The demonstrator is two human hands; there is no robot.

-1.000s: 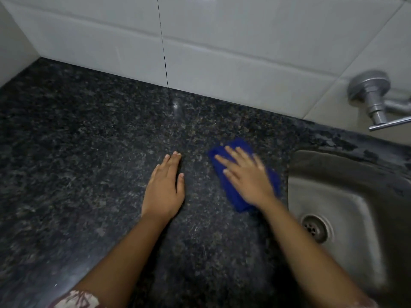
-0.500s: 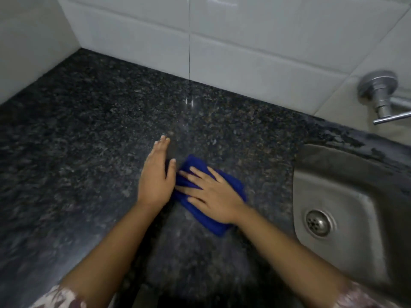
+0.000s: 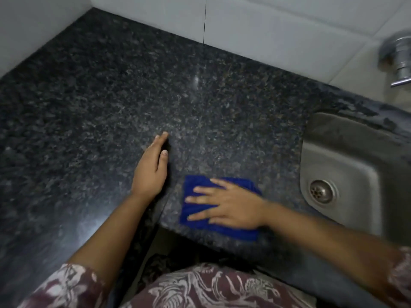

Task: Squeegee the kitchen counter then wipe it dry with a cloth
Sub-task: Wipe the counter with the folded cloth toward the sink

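A folded blue cloth (image 3: 200, 221) lies flat on the dark speckled granite counter (image 3: 111, 96), close to its front edge. My right hand (image 3: 229, 205) presses down on the cloth with straight, spread fingers pointing left. My left hand (image 3: 152, 170) rests flat on the counter just left of the cloth, fingers together and pointing away from me; it does not touch the cloth. No squeegee is in view.
A steel sink (image 3: 347, 174) with a round drain (image 3: 321, 191) is set into the counter on the right. A chrome tap (image 3: 398, 56) sticks out of the white tiled wall (image 3: 266, 25) above it. The counter meets walls at the back and left.
My right hand has slid the cloth toward me and to the right, near the counter's front edge, away from my left hand. The view has tilted down, showing my patterned clothing.
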